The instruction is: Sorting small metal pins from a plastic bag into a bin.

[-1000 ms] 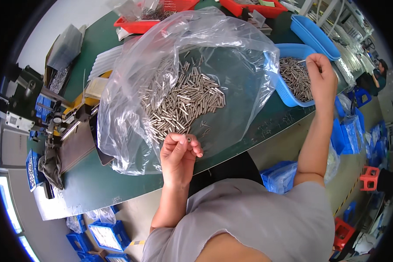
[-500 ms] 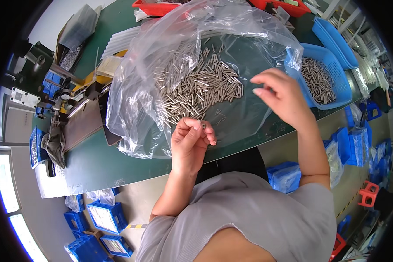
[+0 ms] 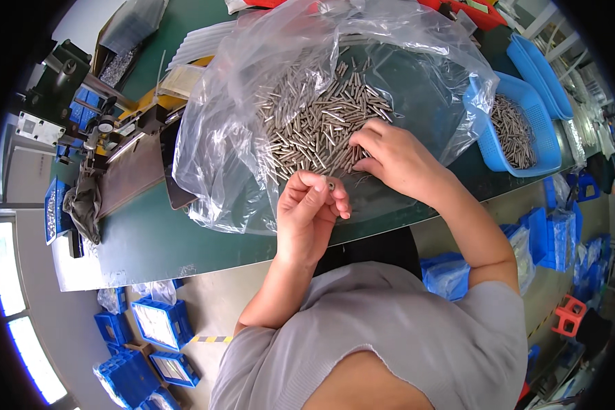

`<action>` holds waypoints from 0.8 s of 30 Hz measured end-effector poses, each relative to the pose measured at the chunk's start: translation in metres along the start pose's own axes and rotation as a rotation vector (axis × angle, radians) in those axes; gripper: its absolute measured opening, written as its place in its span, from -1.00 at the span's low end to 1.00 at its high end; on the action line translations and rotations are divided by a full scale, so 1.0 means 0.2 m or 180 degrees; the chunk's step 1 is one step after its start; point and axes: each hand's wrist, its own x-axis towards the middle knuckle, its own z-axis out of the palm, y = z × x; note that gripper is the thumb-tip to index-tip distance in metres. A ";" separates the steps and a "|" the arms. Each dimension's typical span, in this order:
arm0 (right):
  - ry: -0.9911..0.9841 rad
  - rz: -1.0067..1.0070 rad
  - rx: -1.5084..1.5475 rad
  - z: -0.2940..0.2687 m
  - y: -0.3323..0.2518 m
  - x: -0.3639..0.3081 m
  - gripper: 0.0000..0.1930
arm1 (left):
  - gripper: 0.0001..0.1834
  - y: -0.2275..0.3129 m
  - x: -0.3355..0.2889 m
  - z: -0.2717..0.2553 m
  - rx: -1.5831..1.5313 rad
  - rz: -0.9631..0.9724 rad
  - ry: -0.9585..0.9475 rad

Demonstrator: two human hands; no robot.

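Note:
A heap of short metal pins (image 3: 321,130) lies on a clear plastic bag (image 3: 219,164) spread over the green workbench. Just below the heap, my left hand (image 3: 307,208) is closed, palm turned up. Between its thumb and fingers sits a small round metal piece with a dark hole (image 3: 331,186); the rest of that piece is hidden by the fingers. My right hand (image 3: 400,160) reaches to the heap's right edge. Its thumb and fingertips touch or hover at the pins there, with a gap between them, and no held pin shows.
A blue plastic basket (image 3: 516,130) of similar pins stands to the right, with another blue basket (image 3: 540,75) behind it. On the left is a bench fixture with a dial gauge (image 3: 106,124). The front bench edge (image 3: 212,272) runs before my body; blue crates (image 3: 160,321) stand on the floor.
My right hand has moved left and down from over the bag to the heap's edge. My left hand keeps the small metal piece. The view has shifted slightly.

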 end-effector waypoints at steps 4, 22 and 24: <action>-0.0055 -0.0128 0.0048 0.03 -0.03 0.02 -0.74 | -0.91 0.00 0.00 0.00 -0.0006 0.0017 0.0030; 0.0170 -0.1200 -0.0105 0.13 -0.10 0.05 -0.86 | -0.91 0.02 -0.02 0.00 -0.0359 0.0566 -0.0077; 0.0171 -0.1261 -0.0320 0.13 -0.12 0.06 -0.91 | -0.90 0.02 -0.02 0.00 -0.0352 0.0590 -0.0064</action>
